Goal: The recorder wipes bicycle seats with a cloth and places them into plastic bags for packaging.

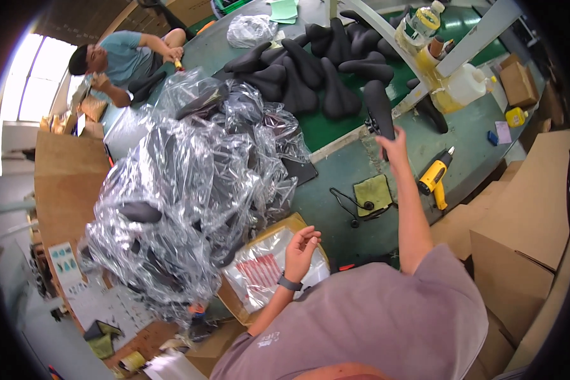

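My right hand (394,147) reaches out over the bench and grips a black bicycle saddle (378,104) by its lower end, thumb on one side. The saddle is held up, with its underside hardware partly showing on the left. My left hand (302,246) is loosely bent with fingers apart and nothing in it. Below that hand stands an open cardboard box holding clear plastic bags (253,269) with red print. Beyond the right hand, several bare black saddles (297,82) lie heaped on the green conveyor belt (335,133).
A big pile of saddles in clear plastic (177,183) fills the left side. Near my right arm lie a yellow heat gun (436,174) and an olive cloth (373,192). A metal frame (475,44) with bottles rises at right; cardboard boxes (519,221) flank me. Another person (123,57) sits far left.
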The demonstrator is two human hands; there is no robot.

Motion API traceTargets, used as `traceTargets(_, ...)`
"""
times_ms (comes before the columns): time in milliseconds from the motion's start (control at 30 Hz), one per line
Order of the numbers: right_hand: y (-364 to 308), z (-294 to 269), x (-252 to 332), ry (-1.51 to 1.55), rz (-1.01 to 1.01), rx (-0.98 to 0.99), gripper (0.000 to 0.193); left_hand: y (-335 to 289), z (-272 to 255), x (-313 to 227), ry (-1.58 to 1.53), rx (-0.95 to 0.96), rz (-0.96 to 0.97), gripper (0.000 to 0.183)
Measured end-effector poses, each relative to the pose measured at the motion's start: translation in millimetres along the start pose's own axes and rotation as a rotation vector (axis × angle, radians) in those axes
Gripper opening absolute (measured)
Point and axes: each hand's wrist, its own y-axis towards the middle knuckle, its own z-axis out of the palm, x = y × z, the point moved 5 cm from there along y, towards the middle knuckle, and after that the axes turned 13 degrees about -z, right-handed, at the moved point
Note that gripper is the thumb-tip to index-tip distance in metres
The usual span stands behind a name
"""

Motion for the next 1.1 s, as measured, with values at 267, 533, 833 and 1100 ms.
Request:
traceTargets(267,-330,49,132,1.206,0.407,0.727,0.080,-125,23,-85,0.523,-0.500,0.833,0.038)
traceTargets(533,-474,89,110,1.435,0.851,1.270,0.086,-235,80,-103,1.077,-0.046,1.209,0.049)
traceTargets(833,-545,78,145,1.368,0.936,1.158,0.109,-228,-106,-116,0.613,-0.654,0.520,0.048)
traceTargets(1100,-575,72,147,1.009,0.735,1.221,0.105,-318,-73,-64,0.623,-0.450,0.583,0.066)
